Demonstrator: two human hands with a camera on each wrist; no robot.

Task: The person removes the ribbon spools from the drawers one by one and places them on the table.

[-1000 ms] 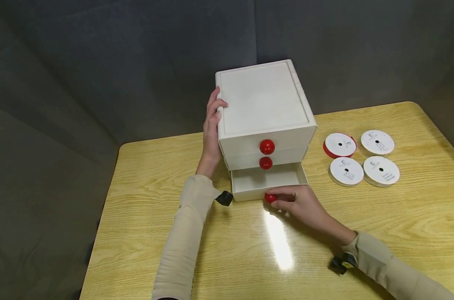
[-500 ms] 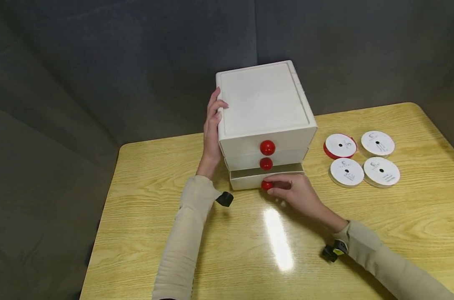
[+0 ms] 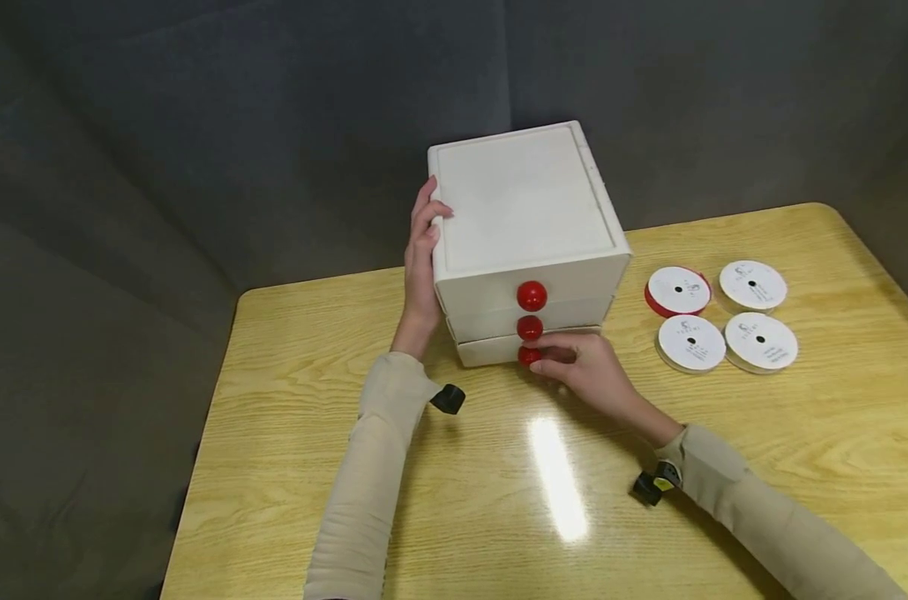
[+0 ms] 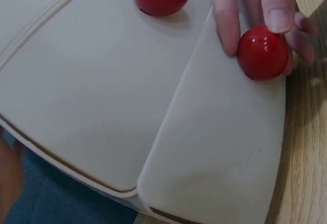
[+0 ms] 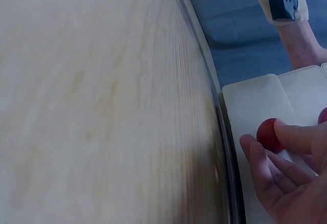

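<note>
A white cabinet [image 3: 525,200] with three stacked drawers stands on the table, each drawer front bearing a round red knob. My left hand [image 3: 424,262] lies along the cabinet's left side, with fingertips over the top edge. My right hand [image 3: 598,377] pinches the lowest knob [image 3: 529,357] between thumb and fingers. In the left wrist view, the thumb and fingers lie around that red knob [image 4: 263,54]. The bottom drawer [image 3: 487,351] sits almost flush with the two above, a thin dark line showing at its top edge.
Several ribbon spools [image 3: 691,342] with white labelled faces lie grouped right of the cabinet; one has red ribbon [image 3: 660,305]. A dark curtain [image 3: 311,142] hangs behind the wooden table [image 3: 289,467].
The bottom drawer has slid back into the cabinet, my right hand moving away from me with its knob. My left hand has stayed on the cabinet's side.
</note>
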